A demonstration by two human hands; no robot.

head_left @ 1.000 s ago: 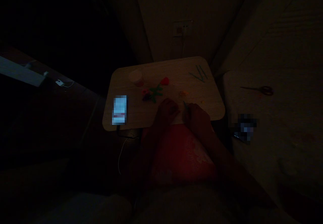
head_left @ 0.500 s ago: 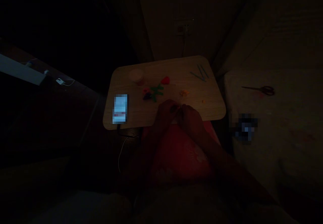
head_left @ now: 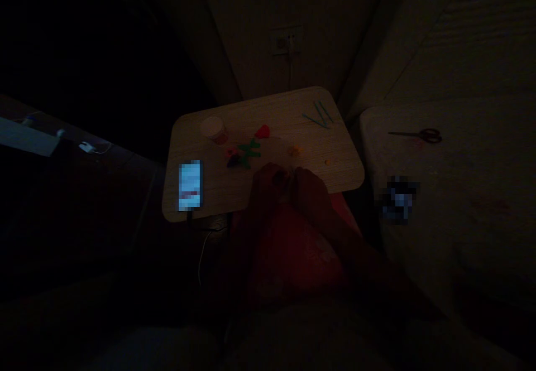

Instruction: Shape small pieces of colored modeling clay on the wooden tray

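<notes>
The scene is very dark. My left hand (head_left: 268,182) and my right hand (head_left: 309,186) are close together over the front edge of a small wooden table (head_left: 188,131). Both have curled fingers, and a thin pale sliver shows between the fingertips, too small and dim to name. Just beyond my hands lies a little heap of orange pieces (head_left: 295,150), with a single orange bit (head_left: 327,162) off to its right. Green strips (head_left: 250,149) lie to the left, beside a red lump (head_left: 263,131), a pinkish-red piece (head_left: 231,152) and a dark purple piece (head_left: 233,161).
A lidded tub (head_left: 214,129) stands at the table's back left, and a lit phone (head_left: 190,186) lies at the front left. Thin bluish sticks (head_left: 320,115) are at the back right. Scissors (head_left: 427,135) rest on the pale surface to the right. A wall socket (head_left: 286,41) is behind.
The whole view has shifted, so the table appears further left and slightly tilted. My hands remain together at the front edge, with fingertips slightly further apart.
</notes>
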